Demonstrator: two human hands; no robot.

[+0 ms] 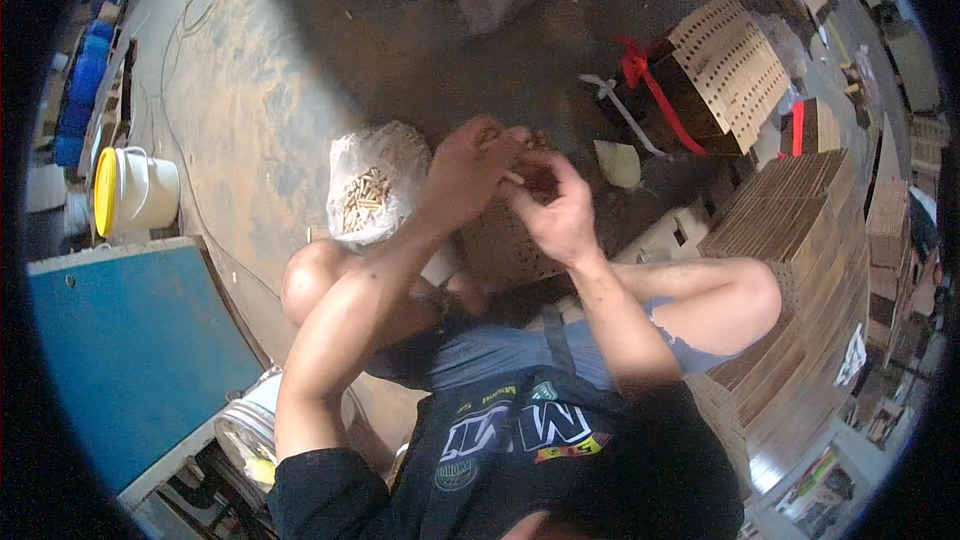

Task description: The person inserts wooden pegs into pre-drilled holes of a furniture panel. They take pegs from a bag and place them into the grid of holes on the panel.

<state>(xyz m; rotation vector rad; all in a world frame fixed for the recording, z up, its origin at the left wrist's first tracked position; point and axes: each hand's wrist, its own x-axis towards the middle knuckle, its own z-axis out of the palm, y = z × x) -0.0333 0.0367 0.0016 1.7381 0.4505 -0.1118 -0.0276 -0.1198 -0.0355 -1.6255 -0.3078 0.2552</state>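
Left hand [470,162]: curled in, grip unclear | Right hand [562,218]: thumb and fingers bent inward, grip unclear | Peg [515,178]: between the hands' fingertips, likely steadied there | Bag [348,156] of pegs [368,202]: open on floor [240,110] beside left knee [312,282], seemingly for easy reach

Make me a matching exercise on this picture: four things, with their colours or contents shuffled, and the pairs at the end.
Things
1. Bag
2. Bucket
3. Ribbon
4. Panel

Descriptions
A. Blue, with a flat face
B. Red, around a stack on the right
C. See-through, with pale pegs inside
D. White, with a yellow lid

Pairs: 1-C, 2-D, 3-B, 4-A
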